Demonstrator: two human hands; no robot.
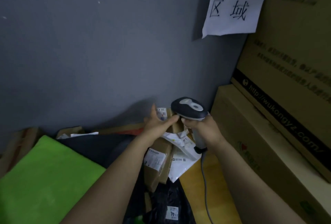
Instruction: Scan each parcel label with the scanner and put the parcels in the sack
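My left hand [158,122] grips a small brown cardboard parcel [174,128] with a white label [162,113] facing up, held above the pile. My right hand [203,128] grips the handle of a dark blue and grey scanner [188,106], its head right over the parcel; its grey cable [205,179] trails down toward me. Below lie more parcels: a brown box with a white label [157,159], a white mailer bag [180,164] and a black bag with a small label [172,213]. I cannot tell which item is the sack.
A bright green cloth-like item [46,175] lies at the lower left beside dark fabric [96,145]. Large cardboard boxes [279,116] are stacked on the right. A grey wall [107,53] stands behind, with a paper sign [236,3] at the upper right.
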